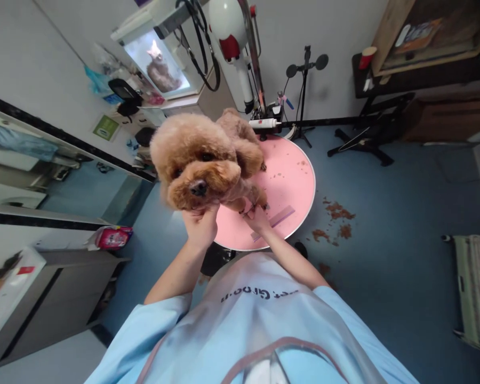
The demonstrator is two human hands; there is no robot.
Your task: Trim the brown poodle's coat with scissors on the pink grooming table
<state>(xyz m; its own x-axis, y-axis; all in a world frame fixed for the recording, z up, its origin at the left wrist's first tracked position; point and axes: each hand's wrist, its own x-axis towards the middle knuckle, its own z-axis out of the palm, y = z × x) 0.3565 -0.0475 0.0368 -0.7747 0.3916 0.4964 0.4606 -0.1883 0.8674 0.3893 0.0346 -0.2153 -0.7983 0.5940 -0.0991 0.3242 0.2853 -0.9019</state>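
Observation:
A curly brown poodle (pixel 192 144) stands on a round pink grooming table (pixel 292 176), its head turned toward me. Under its chin, my left hand (pixel 201 226) is closed on the fur and supports the head. My right hand (pixel 257 220) is low beside the front paws, closed around what look like grooming scissors (pixel 247 211); their blades are small and partly hidden. A flat purple comb (pixel 282 215) lies on the table just by my right hand. Small clipped tufts are scattered over the pink surface.
A white bottle (pixel 264 124) lies at the table's far edge, near a dryer (pixel 228 26) on a stand. Clumps of cut fur (pixel 339 210) lie on the blue floor to the right. A black tripod stand (pixel 304 90) is behind, and a wire cage (pixel 478 288) is at right.

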